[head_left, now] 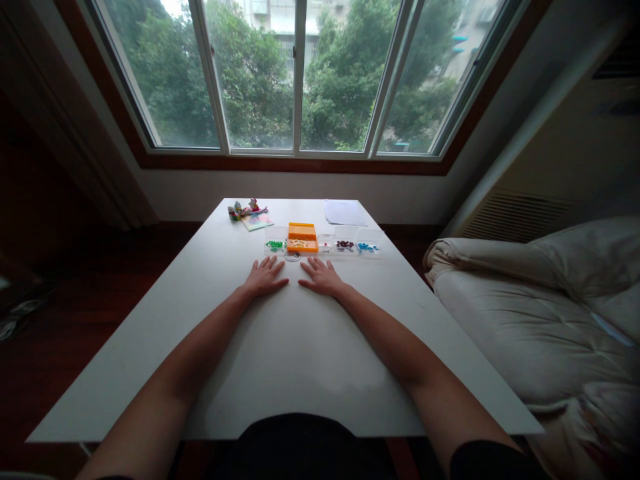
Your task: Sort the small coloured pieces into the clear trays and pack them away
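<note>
My left hand (pixel 265 276) and my right hand (pixel 321 276) lie flat, palms down, side by side on the white table (pixel 210 320), fingers stretched out and holding nothing. Just beyond the fingertips stands a row of small boxes: a clear box with green beads (pixel 275 245), an orange box (pixel 303 238) with yellow beads and its lid up, a clear box with pale beads (pixel 325 246), one with dark red beads (pixel 345 245) and one with blue beads (pixel 368 247). A thin ring (pixel 292 257) lies between my hands and the orange box.
At the far left of the table lie small colourful toys on a card (pixel 249 213). A sheet of paper (pixel 344 212) lies at the far right. A pale sofa cushion (pixel 540 300) stands right of the table. A wide window (pixel 300 73) is behind.
</note>
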`<action>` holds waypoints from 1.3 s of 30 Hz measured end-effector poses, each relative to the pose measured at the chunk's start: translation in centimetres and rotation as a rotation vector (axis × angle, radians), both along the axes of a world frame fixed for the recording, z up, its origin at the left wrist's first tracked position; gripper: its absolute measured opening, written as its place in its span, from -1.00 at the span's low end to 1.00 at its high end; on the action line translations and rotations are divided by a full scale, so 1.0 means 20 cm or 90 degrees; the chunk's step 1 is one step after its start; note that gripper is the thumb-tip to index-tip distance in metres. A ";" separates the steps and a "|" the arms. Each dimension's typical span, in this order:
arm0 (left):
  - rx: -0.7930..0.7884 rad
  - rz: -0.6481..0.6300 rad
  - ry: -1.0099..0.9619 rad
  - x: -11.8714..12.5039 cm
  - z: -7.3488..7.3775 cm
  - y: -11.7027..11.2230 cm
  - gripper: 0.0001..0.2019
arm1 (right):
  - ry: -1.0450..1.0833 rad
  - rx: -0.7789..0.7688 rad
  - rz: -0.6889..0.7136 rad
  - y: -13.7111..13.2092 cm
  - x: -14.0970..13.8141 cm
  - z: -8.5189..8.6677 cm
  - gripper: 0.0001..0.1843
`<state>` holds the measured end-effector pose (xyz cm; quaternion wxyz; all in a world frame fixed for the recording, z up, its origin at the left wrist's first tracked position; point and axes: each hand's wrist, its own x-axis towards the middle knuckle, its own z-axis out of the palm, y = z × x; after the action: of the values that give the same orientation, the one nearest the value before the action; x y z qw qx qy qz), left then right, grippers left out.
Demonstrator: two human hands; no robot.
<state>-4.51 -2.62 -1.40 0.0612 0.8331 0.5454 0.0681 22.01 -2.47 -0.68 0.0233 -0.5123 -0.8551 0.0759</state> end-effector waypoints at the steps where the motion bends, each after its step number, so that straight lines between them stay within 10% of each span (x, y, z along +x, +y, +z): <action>1: 0.000 0.000 0.000 0.00 0.00 0.00 -0.20 | 0.000 0.001 -0.001 0.00 0.00 0.00 -0.06; 20: 0.034 0.006 -0.038 -0.02 -0.03 0.03 -0.34 | -0.002 0.027 -0.011 -0.01 -0.02 -0.01 -0.15; 39: 0.167 0.249 -0.197 -0.18 -0.01 0.30 -0.80 | 0.067 0.122 0.001 -0.02 -0.02 -0.01 -0.43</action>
<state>-8.10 3.36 -1.67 0.0213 0.6924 0.6666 0.2753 21.65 -2.88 -0.98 0.1170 -0.5022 -0.8565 0.0207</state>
